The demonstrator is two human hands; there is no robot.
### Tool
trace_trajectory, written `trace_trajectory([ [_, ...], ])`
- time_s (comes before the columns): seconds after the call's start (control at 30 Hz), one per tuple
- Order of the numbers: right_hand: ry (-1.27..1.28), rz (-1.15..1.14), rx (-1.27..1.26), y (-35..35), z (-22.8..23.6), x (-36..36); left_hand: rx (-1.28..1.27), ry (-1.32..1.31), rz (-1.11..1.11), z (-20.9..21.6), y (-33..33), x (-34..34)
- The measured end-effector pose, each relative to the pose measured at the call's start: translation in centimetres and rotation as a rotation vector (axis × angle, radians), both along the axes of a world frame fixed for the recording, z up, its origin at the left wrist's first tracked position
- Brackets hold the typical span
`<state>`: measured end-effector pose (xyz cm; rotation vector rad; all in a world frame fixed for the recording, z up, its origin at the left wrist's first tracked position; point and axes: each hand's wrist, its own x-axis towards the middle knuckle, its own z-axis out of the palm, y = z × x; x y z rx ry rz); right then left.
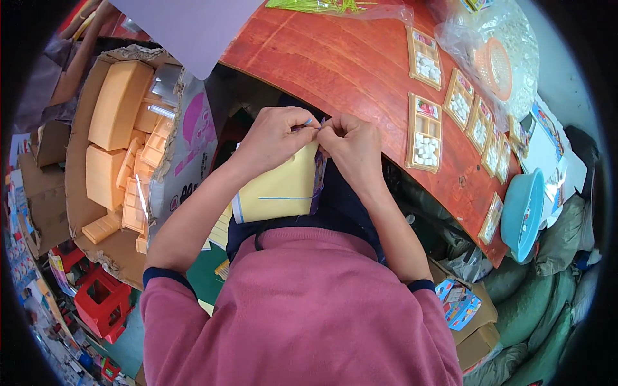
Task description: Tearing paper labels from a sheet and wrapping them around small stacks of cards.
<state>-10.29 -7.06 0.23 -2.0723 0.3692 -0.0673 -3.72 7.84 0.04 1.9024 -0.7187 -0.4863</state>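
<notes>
On my lap lies a pale yellow cardboard piece with a purple printed right edge and a thin blue line across its lower part; it looks like a folded box or bag. My left hand is closed in a pinch above its top edge, and a small blue bit shows at the fingertips. My right hand pinches beside it at the card's upper right corner, the fingertips of both hands nearly touching. What they grip is too small and covered to make out.
A red-brown table carries several trays of white pieces, an orange basket and a blue basin. At left stands a carton of orange plastic parts. A red stool is lower left, green sacks lower right.
</notes>
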Motion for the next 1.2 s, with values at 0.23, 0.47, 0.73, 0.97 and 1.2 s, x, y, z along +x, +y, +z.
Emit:
trace_trajectory([
  [0.23,-0.065,-0.019,0.105,-0.9,-1.1,-2.5,0.029,0.444,0.095,-2.4,1.4,1.6],
  [0.47,-0.424,0.228,0.026,-1.9,-1.8,-0.8,-0.022,0.595,0.088,-3.2,1.3,1.3],
  [0.73,-0.624,0.595,-0.331,-4.0,-0.9,-3.9,0.156,0.131,0.005,-3.1,2.5,2.4],
  [0.97,-0.532,0.241,0.157,-11.6,7.2,-16.6,0.261,-0.194,0.003,-3.5,2.1,2.6],
  [1.2,-0.443,-0.283,0.419,-16.6,7.2,-16.9,0.582,-0.921,0.025,1.9,0.4,0.3],
])
